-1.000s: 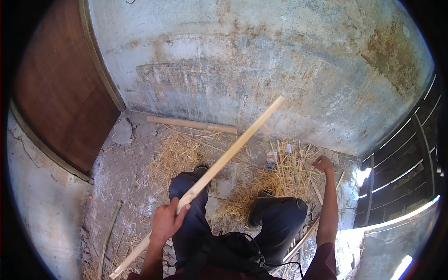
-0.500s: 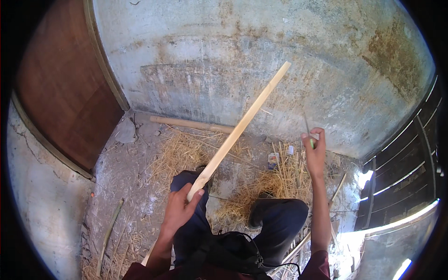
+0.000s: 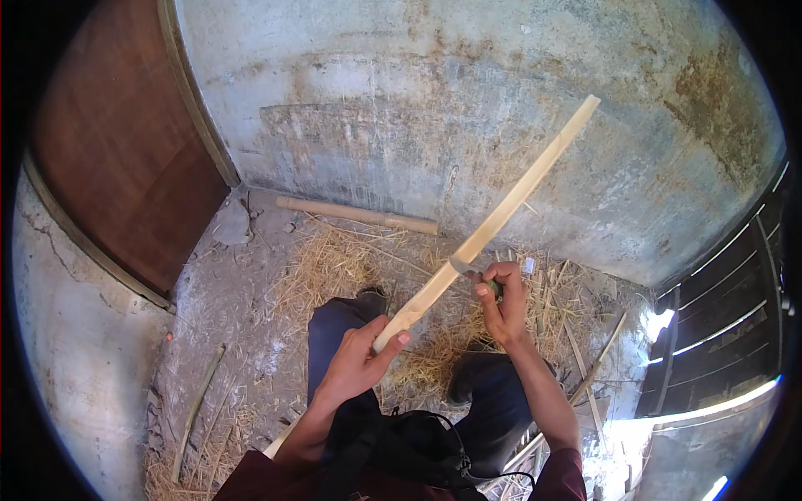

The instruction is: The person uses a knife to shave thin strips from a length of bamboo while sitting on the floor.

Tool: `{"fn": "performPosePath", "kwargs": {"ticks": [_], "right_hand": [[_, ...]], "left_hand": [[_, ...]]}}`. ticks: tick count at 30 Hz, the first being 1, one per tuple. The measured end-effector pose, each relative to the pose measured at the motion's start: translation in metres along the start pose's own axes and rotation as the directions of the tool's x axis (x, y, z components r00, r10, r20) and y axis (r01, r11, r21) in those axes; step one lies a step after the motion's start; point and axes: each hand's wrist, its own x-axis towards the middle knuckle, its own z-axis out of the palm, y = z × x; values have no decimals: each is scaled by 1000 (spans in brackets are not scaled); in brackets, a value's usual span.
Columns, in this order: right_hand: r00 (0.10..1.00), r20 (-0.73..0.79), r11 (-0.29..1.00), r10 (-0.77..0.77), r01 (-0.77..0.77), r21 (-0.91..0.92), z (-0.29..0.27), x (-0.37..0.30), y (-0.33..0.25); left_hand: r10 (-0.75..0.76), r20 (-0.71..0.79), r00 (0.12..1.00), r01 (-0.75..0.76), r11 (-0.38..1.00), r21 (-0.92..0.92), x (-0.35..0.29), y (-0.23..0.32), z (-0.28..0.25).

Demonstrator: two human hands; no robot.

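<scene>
A long pale strip of split bamboo (image 3: 501,215) slants up and away to the right in front of me. My left hand (image 3: 357,361) is closed round its near end. In my right hand (image 3: 504,306), the fingers are wrapped round the green handle of a knife (image 3: 462,266). Its blade lies against the strip, around the middle of its length. A thin sliver (image 3: 531,207) sticks out from the strip's edge farther up. My fingers hide most of the knife handle.
Thin straw-like shavings (image 3: 330,269) litter the floor between and beyond my knees. A bamboo pole (image 3: 357,215) lies along the stained wall (image 3: 384,108). To the left stands a brown door (image 3: 125,125); a green stick (image 3: 199,409) lies nearer. Dark slats (image 3: 718,292) form the right side.
My right hand has come left and down, bringing the knife blade from beside the wall onto the strip. The strip has shifted right, and my left hand with it.
</scene>
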Motion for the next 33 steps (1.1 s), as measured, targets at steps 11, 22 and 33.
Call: {"fn": "performPosePath", "kwargs": {"ticks": [11, 22, 33], "right_hand": [[992, 36, 987, -119, 122, -103, 0, -10, -8], [955, 247, 971, 167, -202, 125, 12, -13, -16], [963, 230, 955, 143, -195, 223, 21, -19, -10]], "left_hand": [[42, -9, 999, -42, 998, -35, 3, 13, 10], [121, -87, 989, -122, 993, -6, 3, 13, 12], [54, -36, 998, -53, 998, 35, 9, 21, 16]]}}
